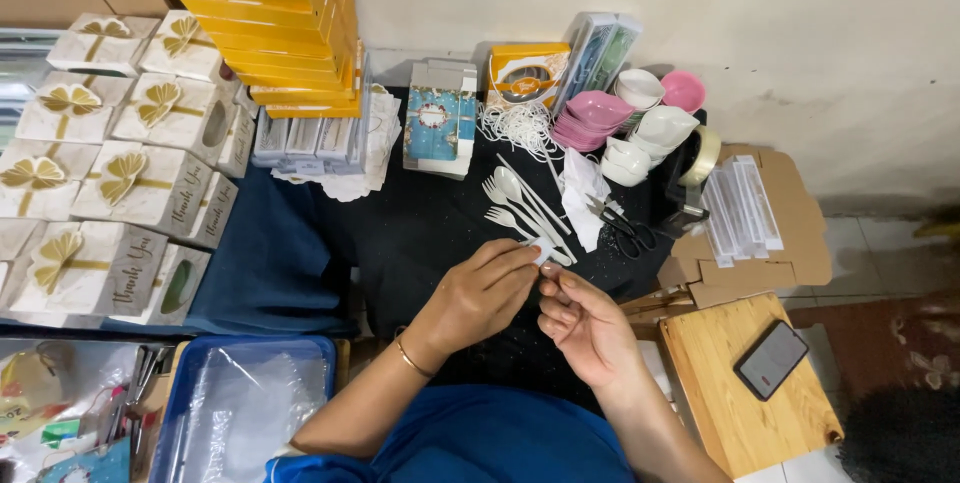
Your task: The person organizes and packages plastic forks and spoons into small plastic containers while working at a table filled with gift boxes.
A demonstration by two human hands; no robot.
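My left hand and my right hand meet over a black cloth, fingertips pinched together on the handles of a small bundle of white plastic cutlery. Forks and a spoon fan out from my fingers toward the far side, lying low over the cloth. A small white piece sits between my fingertips; what it is cannot be made out. A thin bangle circles my left wrist.
White gift boxes with gold bows fill the left. Yellow boxes are stacked at the back. Pink and white bowls, scissors, a tape roll, a blue bin and a phone on a wooden stool surround me.
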